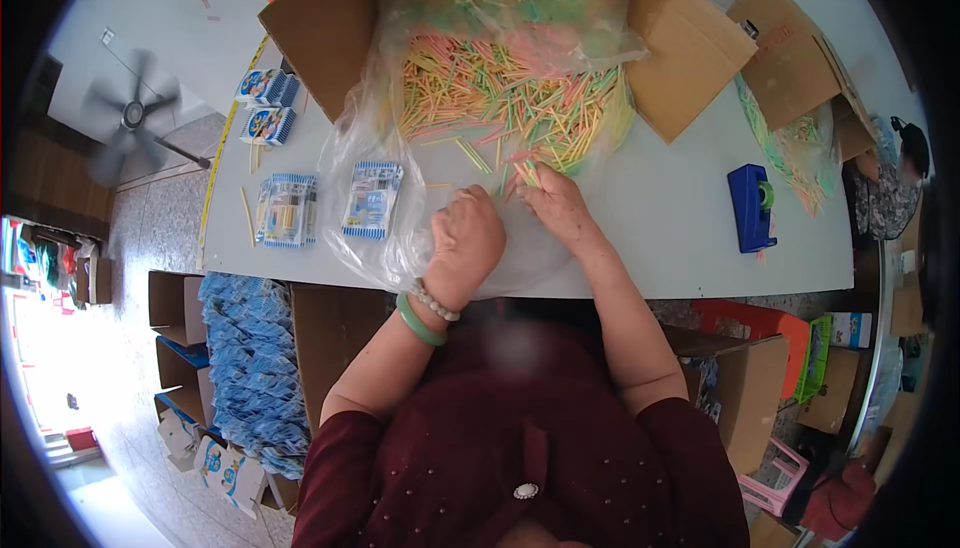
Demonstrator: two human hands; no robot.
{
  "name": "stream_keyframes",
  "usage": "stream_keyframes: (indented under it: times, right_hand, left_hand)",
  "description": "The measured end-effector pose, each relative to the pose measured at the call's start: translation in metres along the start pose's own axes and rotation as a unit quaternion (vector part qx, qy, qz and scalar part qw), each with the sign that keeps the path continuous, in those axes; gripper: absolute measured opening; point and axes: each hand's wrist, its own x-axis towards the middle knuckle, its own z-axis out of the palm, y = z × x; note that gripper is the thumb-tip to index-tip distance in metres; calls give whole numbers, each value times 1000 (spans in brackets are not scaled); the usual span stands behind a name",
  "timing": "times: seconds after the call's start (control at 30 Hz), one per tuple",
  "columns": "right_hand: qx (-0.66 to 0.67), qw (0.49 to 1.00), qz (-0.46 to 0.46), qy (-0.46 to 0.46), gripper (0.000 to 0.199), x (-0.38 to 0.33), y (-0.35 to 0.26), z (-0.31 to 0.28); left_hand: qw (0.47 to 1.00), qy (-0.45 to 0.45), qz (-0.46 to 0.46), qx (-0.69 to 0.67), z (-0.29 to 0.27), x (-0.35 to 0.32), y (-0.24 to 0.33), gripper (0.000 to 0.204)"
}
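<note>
Left hand (465, 238) fisted, contents hidden; right hand (560, 206) pinches coloured sticks (500, 98) off the plastic bag (360, 148), spread across the surface (660, 208) for reach.

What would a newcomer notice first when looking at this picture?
The big heap of thin pastel-coloured sticks spills from a clear plastic bag in an open cardboard box at the far middle of the white table. At its near edge, the right hand picks among the sticks, with the left hand closed beside it. Left of them lie small blue-edged packets.
</note>
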Motion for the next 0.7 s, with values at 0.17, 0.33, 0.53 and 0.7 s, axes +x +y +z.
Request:
stream_keyframes:
  times: [0.17,0.33,0.53,0.7]
  right_hand:
    - [-251,954,-137,86,29,1,38,-3]
    - [-207,976,-51,43,28,-8,9,-3]
    - [-157,986,-47,28,27,-11,5,-9]
    - [-42,999,-28,-9,21,-13,1,-13]
  left_hand:
    - [965,-4,-29,-259,-11,-4,-11,25]
    - [973,17,-23,-229,-8,-2,-6,30]
    - [976,-17,-17,-218,-1,6,-20,27]
    - [953,75,-15,-294,-6,-5,-22,19]
